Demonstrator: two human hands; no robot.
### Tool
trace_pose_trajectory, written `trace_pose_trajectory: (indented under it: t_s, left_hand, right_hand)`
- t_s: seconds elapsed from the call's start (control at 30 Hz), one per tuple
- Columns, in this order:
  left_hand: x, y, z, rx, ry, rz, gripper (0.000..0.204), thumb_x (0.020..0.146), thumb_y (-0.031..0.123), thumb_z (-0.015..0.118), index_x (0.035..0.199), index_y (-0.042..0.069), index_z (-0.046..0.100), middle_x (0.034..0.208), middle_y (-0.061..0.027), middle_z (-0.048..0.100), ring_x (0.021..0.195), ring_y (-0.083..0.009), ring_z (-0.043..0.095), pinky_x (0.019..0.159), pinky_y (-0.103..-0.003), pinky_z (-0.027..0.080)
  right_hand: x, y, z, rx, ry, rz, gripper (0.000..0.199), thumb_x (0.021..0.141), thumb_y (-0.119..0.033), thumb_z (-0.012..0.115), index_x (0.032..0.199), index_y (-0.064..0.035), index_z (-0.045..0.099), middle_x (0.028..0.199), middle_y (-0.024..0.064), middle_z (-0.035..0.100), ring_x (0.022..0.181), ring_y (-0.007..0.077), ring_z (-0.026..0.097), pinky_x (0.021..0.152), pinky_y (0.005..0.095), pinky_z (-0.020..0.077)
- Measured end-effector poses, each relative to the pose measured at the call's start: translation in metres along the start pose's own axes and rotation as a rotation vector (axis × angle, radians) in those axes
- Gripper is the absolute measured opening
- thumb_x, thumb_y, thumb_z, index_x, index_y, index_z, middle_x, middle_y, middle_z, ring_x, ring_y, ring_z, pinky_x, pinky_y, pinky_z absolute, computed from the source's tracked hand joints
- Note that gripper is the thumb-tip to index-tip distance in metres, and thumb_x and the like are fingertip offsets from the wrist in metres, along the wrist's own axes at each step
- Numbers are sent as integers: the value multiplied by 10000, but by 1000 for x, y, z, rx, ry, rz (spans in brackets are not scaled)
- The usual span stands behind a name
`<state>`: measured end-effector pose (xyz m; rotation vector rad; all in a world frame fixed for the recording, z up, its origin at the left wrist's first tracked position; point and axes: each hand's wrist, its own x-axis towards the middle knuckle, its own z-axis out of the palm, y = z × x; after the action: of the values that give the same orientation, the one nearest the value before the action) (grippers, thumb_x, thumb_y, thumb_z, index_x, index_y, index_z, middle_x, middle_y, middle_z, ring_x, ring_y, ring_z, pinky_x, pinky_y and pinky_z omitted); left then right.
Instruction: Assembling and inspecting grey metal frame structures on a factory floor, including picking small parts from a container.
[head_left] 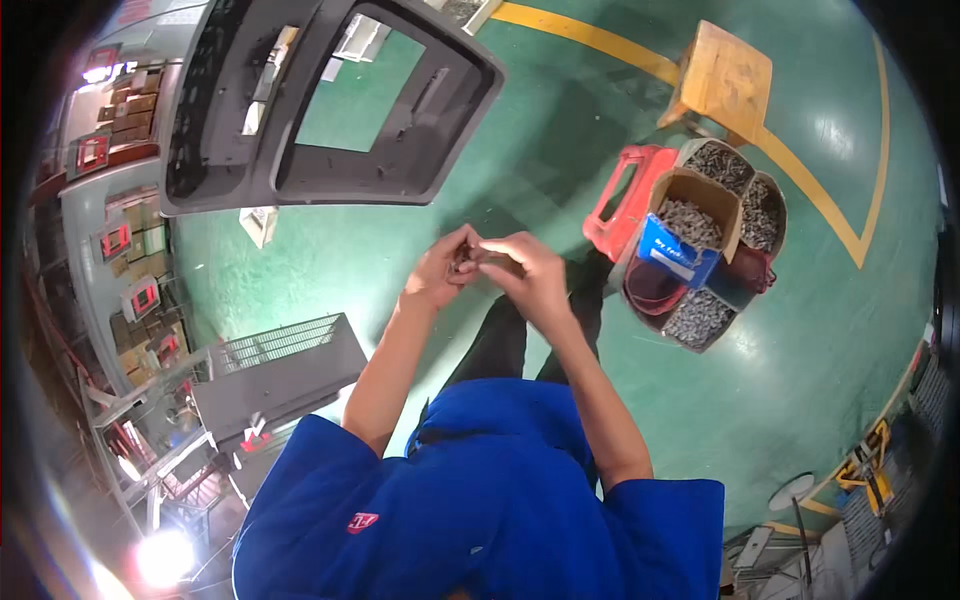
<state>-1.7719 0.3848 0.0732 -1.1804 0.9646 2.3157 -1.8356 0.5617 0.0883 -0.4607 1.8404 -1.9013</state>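
Observation:
My left hand (437, 272) is half curled, palm up, around some small dark metal pieces (464, 262), too small to name. Reaching in from the right, my right hand (535, 276) has its thumb and fingers bent toward the same spot, the fingertips touching or almost touching the left ones. Whatever lies between its fingertips is hidden. Beyond both hands, at the upper left, hangs or stands a large dark grey frame-like housing (281, 160) with two openings; neither hand touches it.
To the right, several bins of small metal fasteners (697, 318) cluster around a cardboard box (735, 215), beside a red plastic stool (625, 205). A wooden stool (725, 80) stands farther off. Lower left lies a dark grey panel (290, 375). Yellow lines cross the green floor (800, 370).

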Motion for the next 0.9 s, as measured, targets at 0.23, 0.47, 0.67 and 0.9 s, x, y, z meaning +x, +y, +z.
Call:
trace_pose_trajectory:
  t_s: [0.23,0.47,0.67,0.9]
  left_hand:
    - [70,-39,86,44,-163,22,215,956,205,452,991,14,543,642,37,346,501,-38,279,418,-191,211]
    - [103,-72,79,89,43,-68,243,939,102,418,1106,-23,544,739,5,453,528,-36,330,423,-175,240]
    - [117,-83,18,211,359,10,257,907,103,441,1107,-9,558,708,9,455,538,-62,365,421,-192,253]
    - [129,-51,-62,1061,923,403,442,902,181,469,1325,80,388,842,-168,599,744,-290,586,660,-413,454]
  right_hand:
    - [45,-17,-162,-125,301,73,141,817,-32,614,948,3,655,871,53,637,779,100,591,714,231,461]
    - [51,62,-354,-423,546,239,258,908,-158,566,1109,-9,629,1012,35,638,859,107,576,773,247,469]
    - [-14,106,-411,-328,819,276,292,934,-175,511,1137,11,610,1082,102,623,906,155,569,766,252,461]
    - [-72,142,-412,-227,958,464,308,925,-192,528,1138,17,606,1125,123,600,943,175,564,788,277,465]
